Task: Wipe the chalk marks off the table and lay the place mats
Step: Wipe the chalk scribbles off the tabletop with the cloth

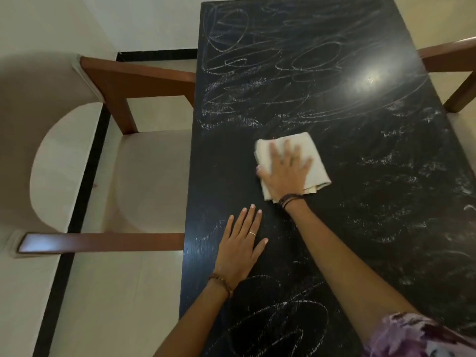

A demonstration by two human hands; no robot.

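Note:
A long black table [386, 202] carries white chalk scribbles [257, 73] over its far half, and more loops of chalk lie near me. The chalk along the right side is smeared. A dark, clean band runs left of the cloth. My right hand [286, 171] presses flat, fingers spread, on a folded cream cloth [316, 161] at the table's middle. My left hand [242, 246] lies flat on the bare table surface near the left edge, holding nothing. No place mats are in view.
A wooden armchair [123, 81] with a cream cushion stands tight against the table's left side. Part of another wooden chair [453, 57] shows at the right edge. The floor is pale tile with a black border strip [85, 181].

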